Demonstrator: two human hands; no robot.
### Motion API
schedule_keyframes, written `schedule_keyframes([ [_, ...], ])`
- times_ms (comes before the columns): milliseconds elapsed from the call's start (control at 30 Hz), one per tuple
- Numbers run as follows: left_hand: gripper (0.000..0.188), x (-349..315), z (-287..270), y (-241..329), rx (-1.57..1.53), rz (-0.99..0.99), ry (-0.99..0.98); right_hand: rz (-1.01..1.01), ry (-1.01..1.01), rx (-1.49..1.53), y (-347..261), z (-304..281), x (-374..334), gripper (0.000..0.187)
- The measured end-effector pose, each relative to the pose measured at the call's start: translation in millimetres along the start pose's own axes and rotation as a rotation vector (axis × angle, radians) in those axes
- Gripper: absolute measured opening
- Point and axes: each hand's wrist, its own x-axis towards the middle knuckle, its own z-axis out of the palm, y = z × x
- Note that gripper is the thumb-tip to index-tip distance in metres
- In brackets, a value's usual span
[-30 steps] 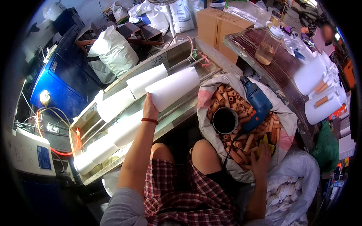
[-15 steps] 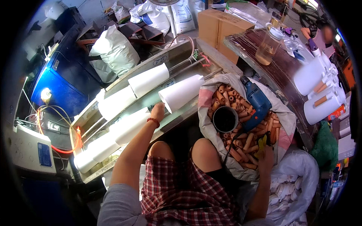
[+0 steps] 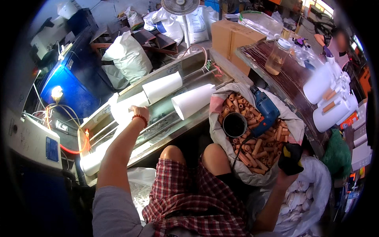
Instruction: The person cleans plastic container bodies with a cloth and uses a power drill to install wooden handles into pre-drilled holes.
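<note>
My left hand (image 3: 139, 113) reaches over the long trough (image 3: 122, 93), its fingers bent against a white cylinder (image 3: 128, 106) in the back row. Beyond it lies a second white cylinder (image 3: 162, 87). In the front row another white cylinder (image 3: 193, 100) lies to the right, and one more (image 3: 92, 162) at the lower left. My forearm hides part of that row. My right hand (image 3: 291, 160), in what looks like a black and yellow glove, is raised at the right edge of a sack (image 3: 217, 104) of brown tubes (image 3: 258, 146). Its fingers look curled; their contents are hidden.
A blue drill (image 3: 268, 112) and a dark cup (image 3: 235, 125) rest on the tubes. To the right, a wooden table (image 3: 256, 53) bears a bottle (image 3: 278, 57) and white containers (image 3: 329, 112). A lit bulb (image 3: 57, 93) and cables are at left; another person (image 3: 339, 43) is far right.
My left hand has moved left along the trough. The middle front cylinder's right end no longer shows where it lay. My right hand has lifted away from the tubes toward the right.
</note>
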Motion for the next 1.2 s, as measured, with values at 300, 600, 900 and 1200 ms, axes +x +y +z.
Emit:
schedule_keyframes([
  [300, 0.04, -75.6, -32.3, -107.9, -0.341, 0.012, 0.298, 0.325, -0.223, 0.113, 72.6, 128.1, -27.0, 0.046],
  [600, 0.039, -112.7, -36.7, -123.1, -0.378, 0.04, 0.458, 0.791, -0.334, 0.273, 232.1, 237.3, -20.1, 0.043],
  [900, 0.034, -56.6, -35.9, -27.4, -0.123, 0.31, 0.155, 0.835, -0.397, 0.253, 227.5, 236.5, -76.2, 0.045],
  [1200, 0.03, -126.1, -63.9, -81.8, -0.777, 0.065, 0.94, 0.783, -0.414, 0.172, 235.5, 270.8, -40.8, 0.038],
])
